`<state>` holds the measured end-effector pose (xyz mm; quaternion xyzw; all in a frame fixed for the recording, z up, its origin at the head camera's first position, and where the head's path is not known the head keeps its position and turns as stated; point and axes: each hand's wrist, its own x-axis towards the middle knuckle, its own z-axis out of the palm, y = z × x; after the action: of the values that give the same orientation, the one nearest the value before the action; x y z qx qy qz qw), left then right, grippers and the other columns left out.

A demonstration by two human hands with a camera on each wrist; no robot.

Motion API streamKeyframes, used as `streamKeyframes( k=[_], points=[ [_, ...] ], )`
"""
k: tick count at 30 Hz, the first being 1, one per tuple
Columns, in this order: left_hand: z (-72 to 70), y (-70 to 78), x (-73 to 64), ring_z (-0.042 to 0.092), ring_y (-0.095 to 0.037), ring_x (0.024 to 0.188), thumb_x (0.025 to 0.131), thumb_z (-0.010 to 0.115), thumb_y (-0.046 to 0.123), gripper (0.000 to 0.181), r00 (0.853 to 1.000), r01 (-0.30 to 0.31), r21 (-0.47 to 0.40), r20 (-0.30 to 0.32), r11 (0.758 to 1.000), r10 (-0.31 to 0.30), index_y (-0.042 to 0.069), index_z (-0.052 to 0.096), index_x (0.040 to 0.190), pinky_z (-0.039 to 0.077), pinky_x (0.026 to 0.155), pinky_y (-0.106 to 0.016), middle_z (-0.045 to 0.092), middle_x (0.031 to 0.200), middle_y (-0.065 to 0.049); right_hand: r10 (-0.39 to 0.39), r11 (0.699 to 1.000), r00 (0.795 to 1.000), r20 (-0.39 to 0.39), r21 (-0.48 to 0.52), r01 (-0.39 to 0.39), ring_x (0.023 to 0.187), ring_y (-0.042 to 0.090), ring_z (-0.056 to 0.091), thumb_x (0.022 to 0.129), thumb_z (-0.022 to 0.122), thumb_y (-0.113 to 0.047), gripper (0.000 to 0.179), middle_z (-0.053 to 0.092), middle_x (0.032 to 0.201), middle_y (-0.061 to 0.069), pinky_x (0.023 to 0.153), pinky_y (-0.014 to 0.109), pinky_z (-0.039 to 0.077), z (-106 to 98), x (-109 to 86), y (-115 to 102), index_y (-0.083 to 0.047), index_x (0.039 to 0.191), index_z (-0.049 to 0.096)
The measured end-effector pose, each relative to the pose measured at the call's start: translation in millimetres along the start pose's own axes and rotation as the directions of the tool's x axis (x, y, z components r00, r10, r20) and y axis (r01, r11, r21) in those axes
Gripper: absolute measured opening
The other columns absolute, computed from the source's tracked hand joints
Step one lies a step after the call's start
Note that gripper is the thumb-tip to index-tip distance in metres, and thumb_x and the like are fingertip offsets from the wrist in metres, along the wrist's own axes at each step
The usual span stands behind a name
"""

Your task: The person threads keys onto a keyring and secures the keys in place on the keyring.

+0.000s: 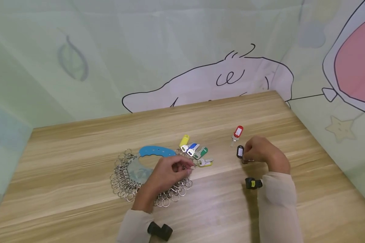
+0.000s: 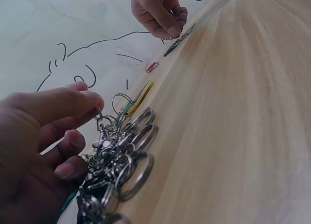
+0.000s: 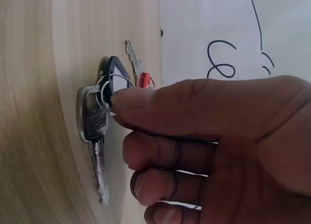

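Observation:
My right hand (image 1: 260,150) pinches the key ring (image 3: 103,95) of a silver key (image 3: 94,118) with a black label tag (image 1: 240,152), low over the table. In the left wrist view, my left hand (image 2: 43,131) pinches a small metal ring (image 2: 100,112) between thumb and finger. That ring sits at the right side of a holder with a blue handle (image 1: 153,150), fringed with many metal clips and split rings (image 1: 130,195). Part of the holder is hidden under the left hand.
Beside the holder lie several tagged keys: a yellow tag (image 1: 185,140), a blue tag (image 1: 193,148), a green tag (image 1: 204,152) and another yellow-tagged key (image 1: 205,163). A red-tagged key (image 1: 238,131) lies beyond the black tag. A printed cloth wall (image 1: 103,67) borders the wooden table (image 1: 64,152).

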<state>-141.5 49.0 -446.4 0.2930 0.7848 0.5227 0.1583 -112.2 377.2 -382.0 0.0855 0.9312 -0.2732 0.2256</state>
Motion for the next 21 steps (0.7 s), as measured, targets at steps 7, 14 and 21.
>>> streamKeyframes(
  k=[7,14,21],
  points=[
    [2.5,-2.2,1.2,0.055,-0.015,0.069,0.087,0.076,0.006,0.019,1.0,-0.021,-0.027,-0.023,0.999,0.02,0.014,0.076,0.105,0.045,0.058,-0.025,0.066,0.083,0.007,-0.151,0.988,0.983,-0.101,-0.028,0.149,0.075,0.021,0.053,0.088,0.07,-0.011,0.006,0.061,0.079,0.002,0.065,0.036,0.045,-5.9,-7.4,-3.0,-0.007,0.083,0.069],
    [1.2,-1.3,0.3,0.057,-0.016,0.073,0.088,0.075,0.007,0.019,1.0,-0.005,-0.036,-0.027,0.999,0.004,0.015,0.076,0.106,0.048,0.061,-0.026,0.067,0.088,0.005,-0.3,0.94,0.923,-0.241,0.089,0.329,0.079,0.02,0.055,0.093,0.068,-0.007,0.007,0.063,0.083,0.001,0.071,0.036,0.046,-14.1,-22.9,-12.6,-0.007,0.087,0.066],
    [0.6,-1.8,-1.1,0.061,-0.018,0.076,0.089,0.076,0.008,0.021,0.999,0.012,-0.086,-0.03,0.996,-0.015,0.012,0.075,0.109,0.052,0.065,-0.028,0.068,0.091,0.002,-0.294,0.86,0.895,-0.336,0.315,0.401,0.085,0.027,0.056,0.098,0.067,-0.019,0.013,0.065,0.097,0.012,0.075,0.033,0.047,-18.4,-32.9,-18.1,-0.005,0.099,0.068]
  ],
)
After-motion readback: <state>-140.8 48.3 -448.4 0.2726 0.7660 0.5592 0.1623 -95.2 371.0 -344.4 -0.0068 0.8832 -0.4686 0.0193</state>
